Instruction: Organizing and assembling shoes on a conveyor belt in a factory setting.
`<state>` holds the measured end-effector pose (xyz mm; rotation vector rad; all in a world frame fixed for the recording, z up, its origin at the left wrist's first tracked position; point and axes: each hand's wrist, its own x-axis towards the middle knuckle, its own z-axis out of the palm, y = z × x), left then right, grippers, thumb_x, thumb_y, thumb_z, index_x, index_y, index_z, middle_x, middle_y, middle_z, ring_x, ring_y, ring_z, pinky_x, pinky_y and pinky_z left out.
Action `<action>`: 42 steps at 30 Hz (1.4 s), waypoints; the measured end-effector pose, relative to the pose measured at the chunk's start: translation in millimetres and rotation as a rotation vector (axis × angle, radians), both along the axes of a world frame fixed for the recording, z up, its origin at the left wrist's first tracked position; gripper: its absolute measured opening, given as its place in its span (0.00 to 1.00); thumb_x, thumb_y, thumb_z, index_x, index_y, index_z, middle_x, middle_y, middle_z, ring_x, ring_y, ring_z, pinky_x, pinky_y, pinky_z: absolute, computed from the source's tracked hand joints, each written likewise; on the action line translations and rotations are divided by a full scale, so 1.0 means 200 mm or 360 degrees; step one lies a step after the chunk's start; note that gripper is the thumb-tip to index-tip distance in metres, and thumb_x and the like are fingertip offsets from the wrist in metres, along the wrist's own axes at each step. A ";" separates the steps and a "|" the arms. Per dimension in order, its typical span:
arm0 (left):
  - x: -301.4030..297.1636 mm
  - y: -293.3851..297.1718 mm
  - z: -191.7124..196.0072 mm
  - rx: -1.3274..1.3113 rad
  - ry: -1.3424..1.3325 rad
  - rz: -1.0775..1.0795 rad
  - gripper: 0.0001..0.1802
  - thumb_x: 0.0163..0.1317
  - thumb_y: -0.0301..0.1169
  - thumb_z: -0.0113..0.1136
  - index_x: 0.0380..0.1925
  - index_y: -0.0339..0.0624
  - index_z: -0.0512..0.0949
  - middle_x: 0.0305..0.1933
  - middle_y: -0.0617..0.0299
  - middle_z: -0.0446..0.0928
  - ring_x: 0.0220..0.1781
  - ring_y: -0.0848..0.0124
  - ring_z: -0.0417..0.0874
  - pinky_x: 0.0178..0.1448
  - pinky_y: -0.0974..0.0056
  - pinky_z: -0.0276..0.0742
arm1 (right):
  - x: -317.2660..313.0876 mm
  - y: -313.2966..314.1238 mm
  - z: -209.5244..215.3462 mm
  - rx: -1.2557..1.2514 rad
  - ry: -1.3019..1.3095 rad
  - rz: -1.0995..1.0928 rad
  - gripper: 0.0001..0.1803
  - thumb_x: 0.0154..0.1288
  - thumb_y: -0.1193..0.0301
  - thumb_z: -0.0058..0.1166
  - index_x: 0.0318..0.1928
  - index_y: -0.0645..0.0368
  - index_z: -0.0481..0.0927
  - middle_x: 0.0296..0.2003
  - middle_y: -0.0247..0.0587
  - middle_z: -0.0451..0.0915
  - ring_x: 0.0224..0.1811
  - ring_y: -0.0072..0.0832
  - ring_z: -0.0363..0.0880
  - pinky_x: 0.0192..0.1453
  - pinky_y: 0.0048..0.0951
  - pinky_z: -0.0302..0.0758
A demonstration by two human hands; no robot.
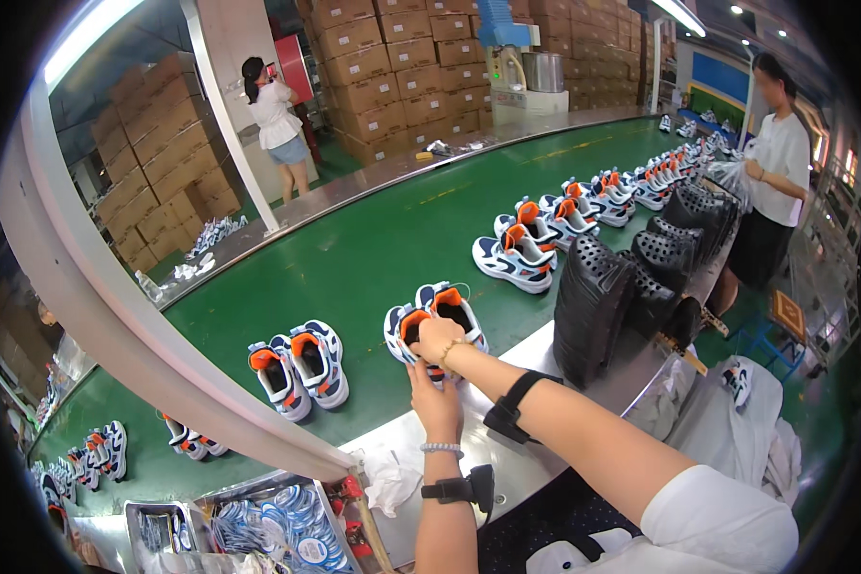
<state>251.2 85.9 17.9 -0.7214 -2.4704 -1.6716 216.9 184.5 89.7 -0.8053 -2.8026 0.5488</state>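
A pair of white sneakers with navy panels and orange linings stands in front of me on the green conveyor belt. My left hand (pixel 435 394) holds the toe side of the left sneaker (pixel 393 332), its fingers against the upper. Curled fingers of my right hand (pixel 438 341) press at the same shoe's opening; whatever they pinch is hidden. Beside it sits the other sneaker (pixel 473 333), partly covered by my right hand. Another pair of sneakers (pixel 301 368) rests on the belt to the left.
A row of sneakers (pixel 517 258) runs back along the belt (pixel 354 239). Black perforated shoe-shaped covers (pixel 588 311) line the right edge. Lower left, a metal tray (pixel 287 517) holds round tags; crumpled paper (pixel 392 478) lies nearby. A co-worker (pixel 775 163) stands far right.
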 end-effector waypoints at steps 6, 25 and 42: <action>-0.03 0.04 -0.05 0.0070 0.0118 0.0088 0.27 0.49 0.25 0.63 0.52 0.37 0.69 0.57 0.42 0.70 0.57 0.45 0.74 0.58 0.52 0.71 | -0.14 0.05 -0.11 0.0169 0.0017 0.0053 0.13 0.56 0.62 0.56 0.32 0.58 0.85 0.34 0.50 0.84 0.38 0.42 0.84 0.43 0.39 0.81; 0.06 0.27 0.26 0.0202 0.0706 -0.0249 0.12 0.60 0.27 0.54 0.42 0.31 0.76 0.54 0.44 0.76 0.56 0.50 0.76 0.60 0.55 0.70 | 1.56 0.36 1.03 0.0304 0.0897 0.0680 0.15 0.66 0.66 0.50 0.51 0.58 0.74 0.25 0.49 0.78 0.29 0.43 0.81 0.34 0.39 0.76; -0.17 0.71 0.46 -0.1940 -0.0445 -0.0893 0.60 0.50 0.79 0.39 0.55 0.26 0.73 0.57 0.43 0.75 0.62 0.51 0.72 0.65 0.57 0.65 | 2.18 1.75 0.62 0.0024 0.0692 -0.0460 0.20 0.63 0.61 0.55 0.47 0.66 0.77 0.35 0.53 0.82 0.39 0.41 0.81 0.45 0.36 0.74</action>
